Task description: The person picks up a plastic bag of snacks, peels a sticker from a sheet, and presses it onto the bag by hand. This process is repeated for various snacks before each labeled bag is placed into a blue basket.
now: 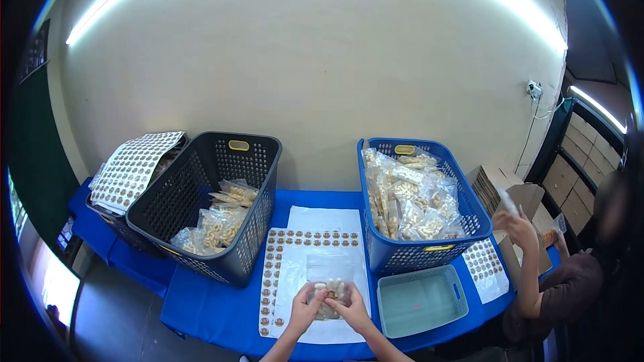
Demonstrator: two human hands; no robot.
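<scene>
Between my two hands is a clear plastic bag (pixel 333 269) with pale, oblong pieces in its lower part. My left hand (pixel 305 304) grips its left side and my right hand (pixel 353 308) its right side. Both thumbs lie on the bag's front, at a small round brown sticker (pixel 331 294). Beneath the bag, a white sticker sheet (pixel 274 265) lies on the table, with rows of round brown stickers along its left and top edges and bare backing elsewhere.
A dark basket (pixel 265 228) with several snack bags stands left; a blue basket (pixel 376 251) heaped with bags stands right. A green tray (pixel 419 298) sits before it. More sticker sheets (pixel 137 167) lie far left. A co-worker (pixel 560 281) handles a bag beside cardboard boxes (pixel 530 198).
</scene>
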